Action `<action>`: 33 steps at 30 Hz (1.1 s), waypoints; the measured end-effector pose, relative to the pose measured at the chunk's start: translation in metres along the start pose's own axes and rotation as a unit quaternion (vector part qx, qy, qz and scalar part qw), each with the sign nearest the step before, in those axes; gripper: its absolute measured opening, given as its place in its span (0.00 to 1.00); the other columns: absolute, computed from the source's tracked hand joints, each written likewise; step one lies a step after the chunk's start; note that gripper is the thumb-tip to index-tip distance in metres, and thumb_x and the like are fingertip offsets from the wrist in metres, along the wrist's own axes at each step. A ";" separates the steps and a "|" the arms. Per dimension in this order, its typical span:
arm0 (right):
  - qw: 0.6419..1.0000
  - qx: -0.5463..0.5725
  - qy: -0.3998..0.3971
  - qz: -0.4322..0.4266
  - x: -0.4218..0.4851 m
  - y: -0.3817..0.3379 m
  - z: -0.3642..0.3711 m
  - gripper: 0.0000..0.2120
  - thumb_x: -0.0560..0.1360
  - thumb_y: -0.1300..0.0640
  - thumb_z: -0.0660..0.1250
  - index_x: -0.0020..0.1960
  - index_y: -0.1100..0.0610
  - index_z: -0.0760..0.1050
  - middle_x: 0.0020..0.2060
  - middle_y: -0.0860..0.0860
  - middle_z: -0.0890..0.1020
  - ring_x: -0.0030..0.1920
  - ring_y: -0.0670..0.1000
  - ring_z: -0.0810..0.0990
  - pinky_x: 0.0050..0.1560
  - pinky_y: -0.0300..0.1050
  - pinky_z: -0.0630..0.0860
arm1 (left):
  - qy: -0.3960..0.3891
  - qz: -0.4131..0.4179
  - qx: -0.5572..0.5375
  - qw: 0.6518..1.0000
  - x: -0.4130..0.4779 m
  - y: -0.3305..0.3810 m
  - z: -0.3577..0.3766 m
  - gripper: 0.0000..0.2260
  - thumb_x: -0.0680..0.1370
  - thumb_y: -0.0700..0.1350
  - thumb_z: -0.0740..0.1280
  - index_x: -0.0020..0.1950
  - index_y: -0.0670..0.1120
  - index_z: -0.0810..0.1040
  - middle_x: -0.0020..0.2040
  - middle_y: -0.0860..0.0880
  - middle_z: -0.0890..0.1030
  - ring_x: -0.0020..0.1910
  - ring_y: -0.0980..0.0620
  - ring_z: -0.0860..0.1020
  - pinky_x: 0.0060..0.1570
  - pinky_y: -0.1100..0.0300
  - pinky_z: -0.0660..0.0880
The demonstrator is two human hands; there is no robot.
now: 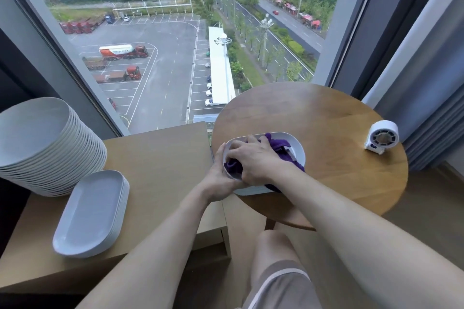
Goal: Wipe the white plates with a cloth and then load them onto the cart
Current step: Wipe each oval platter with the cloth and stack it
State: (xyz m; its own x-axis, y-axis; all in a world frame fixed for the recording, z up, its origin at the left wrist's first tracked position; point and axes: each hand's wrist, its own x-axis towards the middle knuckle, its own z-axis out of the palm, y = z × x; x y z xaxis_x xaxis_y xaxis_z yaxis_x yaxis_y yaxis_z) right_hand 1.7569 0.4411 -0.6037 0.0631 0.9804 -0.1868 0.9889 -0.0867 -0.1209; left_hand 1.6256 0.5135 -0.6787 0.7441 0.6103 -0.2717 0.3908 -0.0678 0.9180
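Head view: your left hand point(221, 170) grips the white plate point(294, 146) by its rim, steadying it at the near edge of the round surface point(326, 118), so your right hand point(253, 160), clutching the purple cloth point(281, 145), can wipe inside.

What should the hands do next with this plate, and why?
Probably sweep the purple cloth toward the bare right end of the white plate; the right hand presses it at the left end, where the left hand grips the rim.

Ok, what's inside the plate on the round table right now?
A purple cloth lies in the plate, gripped by the right hand; the left hand holds the near rim. The plate surface beneath cloth and hand is covered.
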 end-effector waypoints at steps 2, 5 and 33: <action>0.999 0.005 -0.014 -0.029 -0.017 0.010 0.000 0.19 0.74 0.55 0.69 0.64 0.43 0.77 0.63 0.43 0.73 0.62 0.54 0.67 0.63 0.58 0.62 | 0.010 -0.004 0.017 1.000 -0.001 0.001 0.001 0.61 0.62 0.52 0.83 0.82 0.62 0.44 0.69 0.54 0.69 0.66 0.53 0.72 0.48 0.76 0.72; 1.000 0.002 -0.011 -0.019 -0.039 0.024 0.004 0.22 0.75 0.56 0.67 0.66 0.42 0.75 0.64 0.43 0.72 0.62 0.53 0.67 0.62 0.56 0.63 | 0.019 0.012 0.016 1.000 -0.002 0.001 0.001 0.56 0.66 0.49 0.84 0.80 0.64 0.48 0.67 0.56 0.72 0.63 0.57 0.74 0.48 0.77 0.72; 0.995 -0.031 0.024 0.094 0.023 -0.006 0.006 0.20 0.77 0.48 0.64 0.68 0.49 0.72 0.65 0.54 0.70 0.66 0.62 0.68 0.66 0.66 0.63 | 0.014 0.014 -0.004 1.000 -0.004 0.005 0.001 0.52 0.70 0.42 0.82 0.81 0.60 0.49 0.73 0.52 0.72 0.66 0.53 0.74 0.53 0.67 0.77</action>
State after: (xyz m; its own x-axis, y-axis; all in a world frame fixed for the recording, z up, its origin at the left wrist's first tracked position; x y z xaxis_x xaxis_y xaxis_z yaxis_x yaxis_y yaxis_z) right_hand 1.7517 0.4632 -0.6130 0.2524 0.9553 -0.1536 0.9654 -0.2594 -0.0267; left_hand 1.6253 0.5099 -0.6730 0.7394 0.6301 -0.2374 0.3649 -0.0786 0.9277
